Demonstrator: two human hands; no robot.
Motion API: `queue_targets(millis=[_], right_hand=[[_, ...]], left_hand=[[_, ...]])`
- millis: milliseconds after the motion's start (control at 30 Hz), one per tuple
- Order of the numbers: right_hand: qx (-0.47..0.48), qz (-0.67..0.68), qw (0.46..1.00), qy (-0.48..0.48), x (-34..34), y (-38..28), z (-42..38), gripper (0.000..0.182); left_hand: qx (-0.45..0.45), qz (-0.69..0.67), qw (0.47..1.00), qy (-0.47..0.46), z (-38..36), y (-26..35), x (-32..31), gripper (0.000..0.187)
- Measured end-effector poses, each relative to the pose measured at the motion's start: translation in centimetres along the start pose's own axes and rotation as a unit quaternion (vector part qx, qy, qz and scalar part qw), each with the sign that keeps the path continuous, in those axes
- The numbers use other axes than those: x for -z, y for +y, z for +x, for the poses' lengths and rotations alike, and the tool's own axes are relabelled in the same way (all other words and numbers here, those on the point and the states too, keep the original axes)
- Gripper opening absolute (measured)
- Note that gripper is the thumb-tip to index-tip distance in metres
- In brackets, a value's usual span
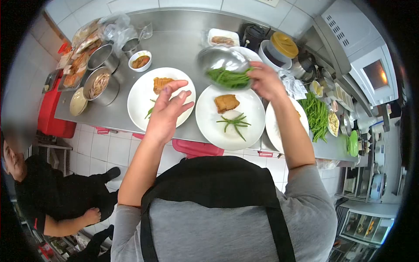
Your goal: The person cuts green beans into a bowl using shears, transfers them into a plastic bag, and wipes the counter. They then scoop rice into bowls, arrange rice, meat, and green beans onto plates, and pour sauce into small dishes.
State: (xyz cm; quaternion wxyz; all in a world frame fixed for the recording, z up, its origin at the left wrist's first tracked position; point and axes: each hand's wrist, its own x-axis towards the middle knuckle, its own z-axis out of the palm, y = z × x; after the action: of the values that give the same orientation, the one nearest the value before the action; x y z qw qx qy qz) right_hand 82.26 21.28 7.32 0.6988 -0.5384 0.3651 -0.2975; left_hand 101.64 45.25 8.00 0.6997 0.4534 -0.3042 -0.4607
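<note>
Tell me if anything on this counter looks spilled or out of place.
Nothing looks spilled. One oddity: a loose pile of green beans lies directly on the steel counter at the right, not in a dish, beside the plates.

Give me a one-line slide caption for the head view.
Right hand tilts a steel bowl of green beans over the middle plate; left hand hovers open.

Single head-worn view, wide fisheye, looking steeply down over the wearer's own chest, facing a steel counter close ahead — tiled wall beyond, floor at left.
</note>
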Motion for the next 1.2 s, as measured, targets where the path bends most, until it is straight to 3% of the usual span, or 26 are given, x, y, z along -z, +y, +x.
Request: queue_targets(millis=[67,200,333,400,500,567,633,733,833,900,967,1100,1200], right_hand=[[0.054,0.113,0.988,0.09,4.7,-1.7,1.9,0.035],[0.185,0.154,0.955,0.175,16.6,-3.4,9.3,0.018],[0.173,0.211,0.907,0.32,21.5,-5.2,15.4,0.017],[0.161,0.227,0.897,0.343,23.0,-5.5,18.2,0.017],[0.141,0.203,0.919,0.306,24.2,-5.6,20.8,0.019],[0.104,0.22,0.919,0.311,22.7,-6.6,19.9,0.034],[0.076,0.179,0.924,0.328,18.3,-8.0,13.8,0.051],[0.124,0.154,0.956,0.217,16.6,-6.4,5.6,0.041],[0.149,0.135,0.979,-0.012,18.1,-2.3,-3.2,0.027],[0.1,0.123,0.987,0.02,13.8,-0.7,-12.1,0.02],[0.013,0.015,0.999,-0.047,14.3,3.1,-18.2,0.015],[-0.159,-0.005,0.986,0.047,12.4,12.2,-28.2,0.016],[-0.362,-0.132,0.911,0.149,13.0,21.1,-34.4,0.03]], left_hand=[[-0.003,0.018,1.0,-0.015,-0.1,-0.4,-0.5,0.031],[0.026,0.052,0.998,0.032,-2.7,-2.3,1.1,0.03],[0.081,0.028,0.987,0.138,-6.3,-4.5,3.1,0.03],[0.088,-0.006,0.979,0.184,-8.1,-5.3,3.8,0.029],[0.086,-0.041,0.965,0.244,-10.5,-6.2,4.4,0.031],[0.083,-0.064,0.957,0.271,-11.8,-6.1,4.5,0.033],[0.087,-0.086,0.942,0.311,-12.8,-7.5,5.7,0.034],[0.105,-0.11,0.929,0.338,-13.5,-8.9,7.1,0.032],[0.137,-0.104,0.947,0.271,-13.1,-10.1,8.9,0.029],[0.195,-0.042,0.958,0.206,-12.1,-9.2,8.5,0.025],[0.243,0.031,0.964,0.105,-11.5,-9.0,8.7,0.023],[0.319,0.093,0.943,0.003,-9.8,-9.8,9.1,0.016],[0.339,0.108,0.933,-0.047,-8.5,-10.7,8.4,0.015]])
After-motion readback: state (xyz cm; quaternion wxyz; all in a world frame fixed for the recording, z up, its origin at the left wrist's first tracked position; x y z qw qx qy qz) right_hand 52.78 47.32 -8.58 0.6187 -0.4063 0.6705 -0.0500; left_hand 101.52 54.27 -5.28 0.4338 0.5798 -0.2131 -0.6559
